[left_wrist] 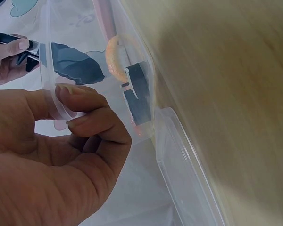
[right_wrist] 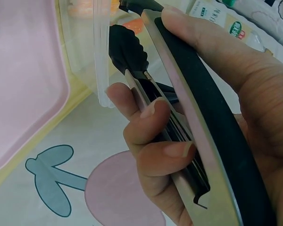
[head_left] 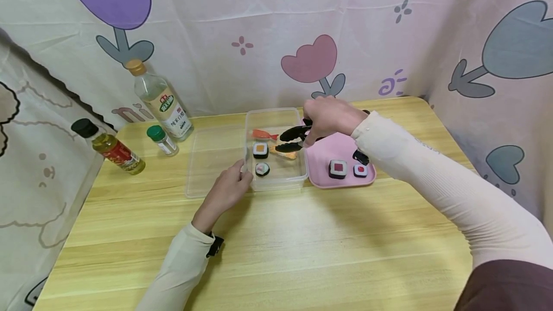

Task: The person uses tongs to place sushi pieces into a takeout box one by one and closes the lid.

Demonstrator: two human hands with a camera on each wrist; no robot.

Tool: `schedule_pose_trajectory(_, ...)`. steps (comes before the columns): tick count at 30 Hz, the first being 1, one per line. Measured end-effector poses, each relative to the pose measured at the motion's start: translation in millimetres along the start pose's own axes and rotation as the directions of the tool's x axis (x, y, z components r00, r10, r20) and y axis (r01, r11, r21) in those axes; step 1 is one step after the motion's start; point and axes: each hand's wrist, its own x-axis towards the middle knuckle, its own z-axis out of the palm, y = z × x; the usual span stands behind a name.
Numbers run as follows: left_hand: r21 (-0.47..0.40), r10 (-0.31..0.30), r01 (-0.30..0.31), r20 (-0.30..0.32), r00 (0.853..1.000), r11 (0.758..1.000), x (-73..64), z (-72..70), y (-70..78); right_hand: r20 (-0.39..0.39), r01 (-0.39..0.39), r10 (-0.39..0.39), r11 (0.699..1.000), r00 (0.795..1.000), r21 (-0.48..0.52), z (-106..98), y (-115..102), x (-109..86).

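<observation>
My left hand pinches the near-left rim of a clear plastic container; the left wrist view shows thumb and fingertips on that rim. Inside lie a red shrimp piece, a square sushi roll with an orange centre, a round sushi roll and a golden fried shrimp. Over the container's right part, my right hand grips black-tipped metal tongs. Their tips stand apart above the fried shrimp, with nothing seen between them.
A pink tray right of the container bears a larger sushi roll, a smaller one and a black-wrapped piece. A clear lid lies left. Beyond stand a vinegar bottle, a green-capped jar and an oil bottle.
</observation>
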Motion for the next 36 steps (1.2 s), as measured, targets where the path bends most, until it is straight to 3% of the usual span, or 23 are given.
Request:
schedule_pose_trajectory(14,0.010,0.000,0.000,0.001,1.000,1.000,0.5,0.8,-0.1,-0.107,0.085,-0.070,0.986,0.992,0.143,-7,26,-26.3)
schedule_pose_trajectory(20,0.012,0.001,-0.001,0.000,1.000,1.000,1.1,1.1,-1.2,-0.158,0.054,-0.012,0.962,0.987,0.266,-2,50,-50.3)
schedule_pose_trajectory(25,0.013,0.001,-0.001,0.001,1.000,1.000,1.0,0.9,-1.9,-0.183,0.031,0.034,0.940,0.983,0.340,9,71,-70.5)
schedule_pose_trajectory(30,0.014,0.004,-0.004,0.000,1.000,1.000,1.2,0.8,-2.5,-0.205,0.036,0.040,0.934,0.978,0.355,27,91,-87.6)
schedule_pose_trajectory(36,0.012,0.006,-0.006,0.000,1.000,1.000,1.1,0.8,-2.5,-0.185,-0.020,0.093,0.931,0.978,0.365,51,109,-102.4)
